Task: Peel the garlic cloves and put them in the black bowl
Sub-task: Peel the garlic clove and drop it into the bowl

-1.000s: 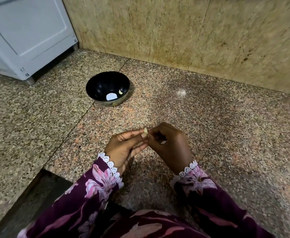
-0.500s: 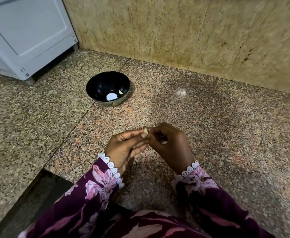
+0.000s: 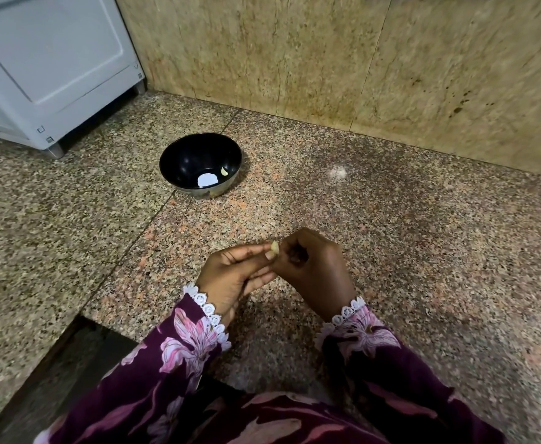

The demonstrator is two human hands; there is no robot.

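Speckled granite counter [image 3: 423, 251], stone wall behind. A garlic clove [image 3: 274, 247] is pinched between left hand [image 3: 230, 277] fingertips, right hand [image 3: 314, 267] fingers curled against it. Black bowl [image 3: 179, 155], well beyond, holds one peeled clove [image 3: 224, 170].

No readable text, label, brand, number or sign shows anywhere.

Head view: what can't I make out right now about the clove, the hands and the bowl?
- Clove: only its tip shows between the fingertips; how much skin remains is too small to tell.
- Right hand: its curled fingers hide whatever lies in the palm.
- Left hand: its lower fingers are hidden behind the thumb side.
- Bowl: the near wall hides part of the floor; one pale piece shows, and the white patch may be glare.
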